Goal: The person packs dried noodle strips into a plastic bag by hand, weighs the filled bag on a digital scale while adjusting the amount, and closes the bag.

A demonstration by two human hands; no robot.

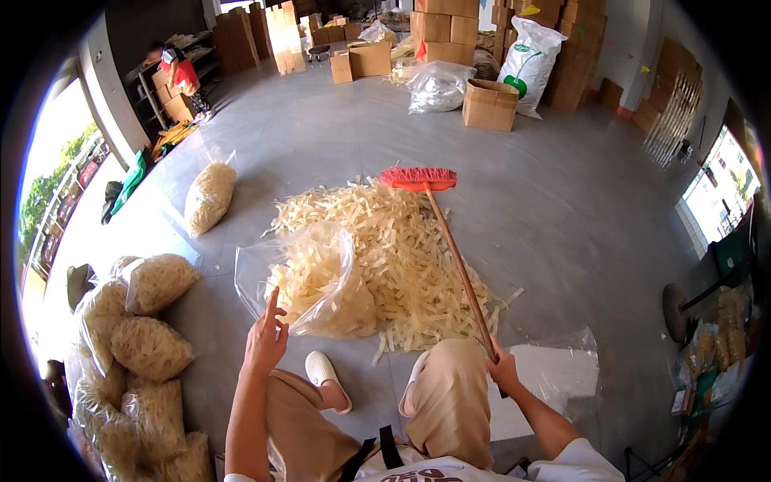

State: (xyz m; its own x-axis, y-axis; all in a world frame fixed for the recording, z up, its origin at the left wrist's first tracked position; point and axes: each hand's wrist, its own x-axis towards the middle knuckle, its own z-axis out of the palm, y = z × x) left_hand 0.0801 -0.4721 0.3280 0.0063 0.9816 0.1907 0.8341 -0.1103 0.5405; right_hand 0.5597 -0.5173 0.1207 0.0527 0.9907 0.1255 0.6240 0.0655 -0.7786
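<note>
Gripping broom (460, 268) in right hand (503, 369), pale strips (408, 269)

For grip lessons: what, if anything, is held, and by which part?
Right hand: red-bristled broom, by its brown handle, near the end. Left hand: seemingly nothing.

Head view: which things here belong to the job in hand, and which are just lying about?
Likely the job:
- broom, in the right hand
- pale strips, heaped on the floor
- open clear bag, near the left hand
- filled bags at left, probably

Apparently just lying about:
- cardboard box
- white sack
- green cloth
</note>
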